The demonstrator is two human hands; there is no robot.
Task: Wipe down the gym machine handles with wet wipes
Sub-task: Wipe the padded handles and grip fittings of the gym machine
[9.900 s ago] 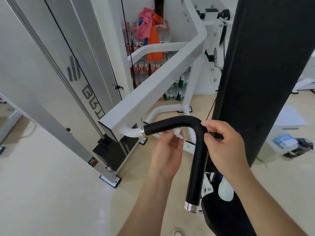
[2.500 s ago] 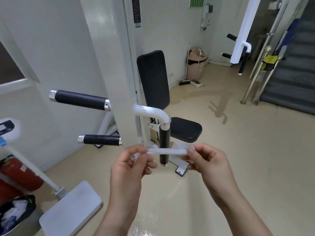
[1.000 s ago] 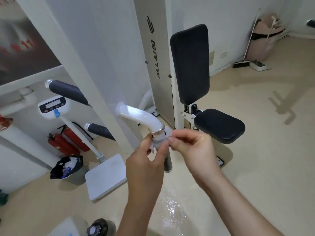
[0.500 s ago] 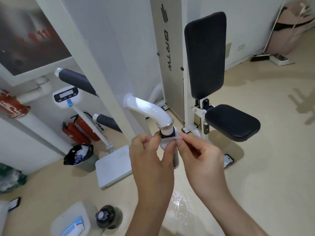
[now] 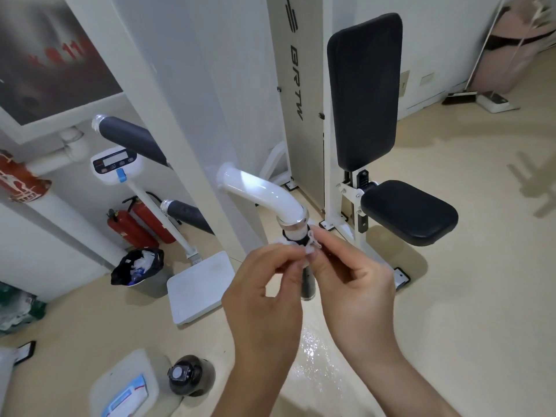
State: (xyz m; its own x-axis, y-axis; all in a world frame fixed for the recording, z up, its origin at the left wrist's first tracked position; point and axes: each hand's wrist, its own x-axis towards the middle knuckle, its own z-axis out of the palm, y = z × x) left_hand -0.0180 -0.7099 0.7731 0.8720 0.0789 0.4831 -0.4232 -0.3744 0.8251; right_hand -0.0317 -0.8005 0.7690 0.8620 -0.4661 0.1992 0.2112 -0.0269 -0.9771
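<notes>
With the left hand (image 5: 264, 284) and right hand (image 5: 349, 281), pinching the wet wipe (image 5: 310, 250) by its ends, fingertips curled tight. Looped round the top of the black handle (image 5: 307, 284), just under the chrome collar (image 5: 296, 222), at 12 o'clock from the knuckles. Risky grip here: thin, wet, twisted narrow, so could slip from a fingertip and drop to the floor (image 5: 451, 311) at 6 o'clock. Could also bunch under the collar and skip the lower grip if dragged down unevenly. Against half a second back: no longer stretched flat across the front, now drawn round, ends meeting at the handle's 3 o'clock side.
</notes>
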